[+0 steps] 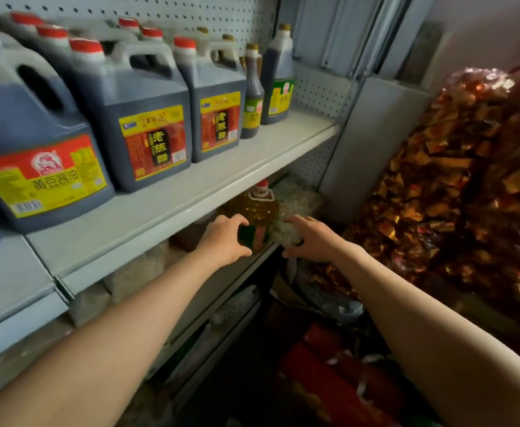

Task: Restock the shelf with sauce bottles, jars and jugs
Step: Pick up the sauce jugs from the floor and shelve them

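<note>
Both your hands reach under the shelf (221,177): left hand (226,238) grips the oil bottle (258,211), right hand (311,238) spread beside it.

Dark jugs (148,118) wear red caps and red-yellow labels; the oil bottle (258,211) is golden, red-capped.

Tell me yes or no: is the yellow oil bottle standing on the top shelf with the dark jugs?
No. The yellow oil bottle stands on the shelf below the top shelf, between the left hand and right hand.
</note>
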The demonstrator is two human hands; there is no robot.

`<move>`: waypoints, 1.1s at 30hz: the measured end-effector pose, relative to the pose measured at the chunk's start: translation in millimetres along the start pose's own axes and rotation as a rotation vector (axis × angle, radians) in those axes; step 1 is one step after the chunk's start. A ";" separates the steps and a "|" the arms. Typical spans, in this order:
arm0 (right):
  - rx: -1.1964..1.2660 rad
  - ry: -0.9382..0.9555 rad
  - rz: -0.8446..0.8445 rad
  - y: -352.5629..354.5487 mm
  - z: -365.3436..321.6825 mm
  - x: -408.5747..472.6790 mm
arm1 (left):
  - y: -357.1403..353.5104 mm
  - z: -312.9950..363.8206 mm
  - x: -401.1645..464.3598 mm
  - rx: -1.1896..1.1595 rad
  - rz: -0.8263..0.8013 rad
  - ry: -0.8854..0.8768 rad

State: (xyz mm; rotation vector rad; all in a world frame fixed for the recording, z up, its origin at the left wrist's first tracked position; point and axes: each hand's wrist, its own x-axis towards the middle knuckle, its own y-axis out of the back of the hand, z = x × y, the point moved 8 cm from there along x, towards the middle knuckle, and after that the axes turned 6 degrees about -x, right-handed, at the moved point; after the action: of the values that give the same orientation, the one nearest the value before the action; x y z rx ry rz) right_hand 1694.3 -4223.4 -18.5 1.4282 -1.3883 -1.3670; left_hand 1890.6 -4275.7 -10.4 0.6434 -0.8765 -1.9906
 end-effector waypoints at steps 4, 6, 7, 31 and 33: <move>0.079 -0.153 0.008 -32.2 27.7 -64.2 | -38.2 7.2 -20.8 0.035 -0.092 -0.038; 0.127 -0.225 -0.007 -61.0 39.4 -105.9 | -70.4 11.2 -40.9 0.019 -0.163 -0.057; 0.151 -0.252 -0.024 -79.7 44.6 -126.2 | -89.5 11.3 -53.0 0.013 -0.206 -0.064; 0.430 -0.757 -0.401 -489.3 122.1 -446.5 | -482.2 -135.8 -316.0 -0.083 -0.750 0.171; 0.425 -0.742 -0.396 -530.2 135.9 -449.6 | -522.4 -158.2 -330.3 -0.093 -0.728 0.187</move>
State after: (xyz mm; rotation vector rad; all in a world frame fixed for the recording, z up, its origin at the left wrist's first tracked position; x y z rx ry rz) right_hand 1740.3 -3673.1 -462.1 1.5962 -2.0284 -2.0898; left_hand 1913.3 -3840.4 -476.3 1.1945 -0.4573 -2.5273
